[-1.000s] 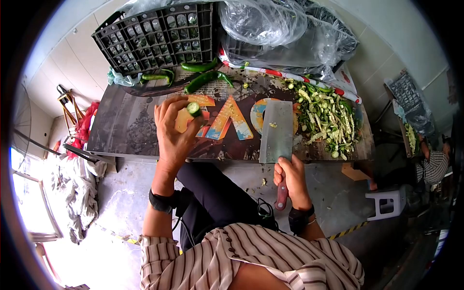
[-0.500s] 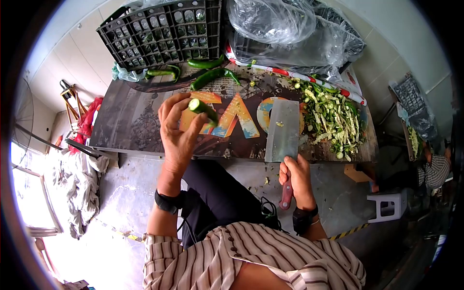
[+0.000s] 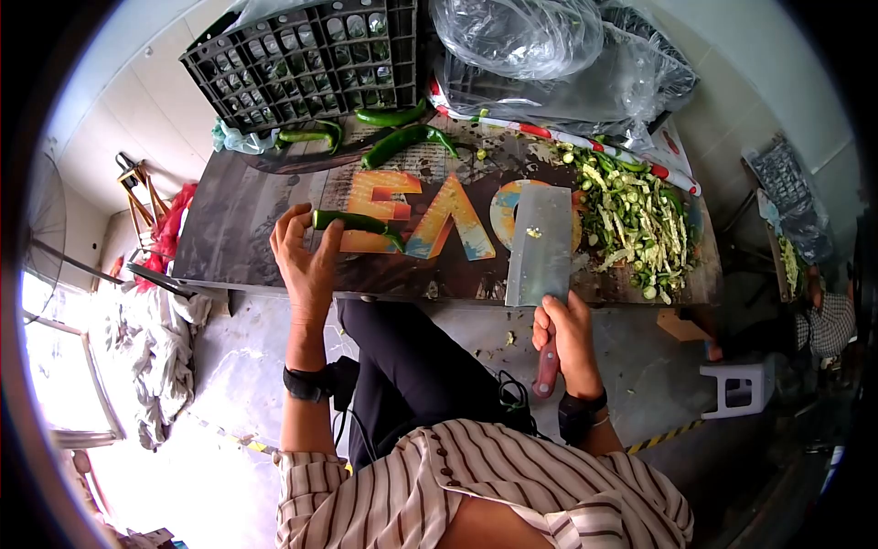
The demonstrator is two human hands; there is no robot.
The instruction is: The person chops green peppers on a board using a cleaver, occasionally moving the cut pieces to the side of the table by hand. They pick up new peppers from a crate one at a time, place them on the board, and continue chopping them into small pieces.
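My left hand (image 3: pixel 306 261) pinches a green chili pepper (image 3: pixel 355 222) between thumb and fingers, above the left part of the table (image 3: pixel 229 229). The pepper lies roughly level, blunt end at my fingers and its thin curved end pointing right. In my right hand (image 3: pixel 569 331) is the wooden handle of a cleaver (image 3: pixel 541 252). Its broad blade points away from me over the table's front edge, with a small bit of pepper stuck on it. Just right of the blade lies a heap of chopped green peppers (image 3: pixel 636 220).
Whole green peppers (image 3: pixel 400 144) lie near the back edge. Behind them stand a black plastic crate (image 3: pixel 311 64) and another crate covered with clear plastic (image 3: pixel 558 91). A grey stool (image 3: pixel 734 389) is on the floor at right, near another person (image 3: pixel 821 322).
My left hand has moved left and a little down. The pepper has turned from its cut end facing me to lying sideways. The cleaver has hardly moved.
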